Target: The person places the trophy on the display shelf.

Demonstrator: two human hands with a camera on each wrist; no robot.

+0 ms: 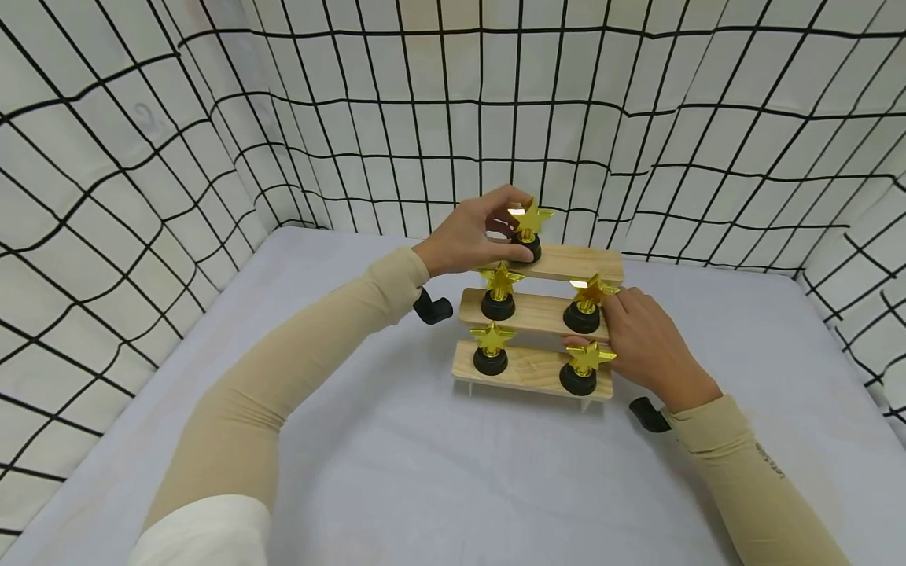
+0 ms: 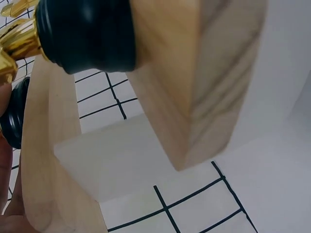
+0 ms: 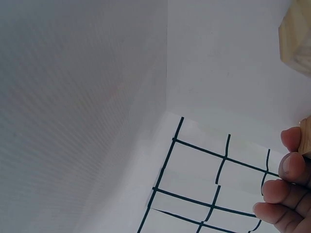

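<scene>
A three-step wooden stand (image 1: 545, 314) stands mid-table and carries several gold star trophies on black bases. My left hand (image 1: 511, 228) grips the trophy (image 1: 531, 224) on the top step, fingers over the star and thumb at its base. My right hand (image 1: 598, 324) holds the right end of the middle step, thumb at the front edge and fingers beside the right trophy (image 1: 587, 303). The left wrist view shows a black base (image 2: 87, 34) and the underside of a step (image 2: 194, 82) close up. In the right wrist view, curled fingertips (image 3: 286, 165) lie against a wood edge (image 3: 306, 138).
A white cloth (image 1: 439, 472) covers the table. White curtain walls with a black grid (image 1: 141, 157) close in the left, back and right sides. Two trophies (image 1: 490, 348) stand on the bottom step, near the front.
</scene>
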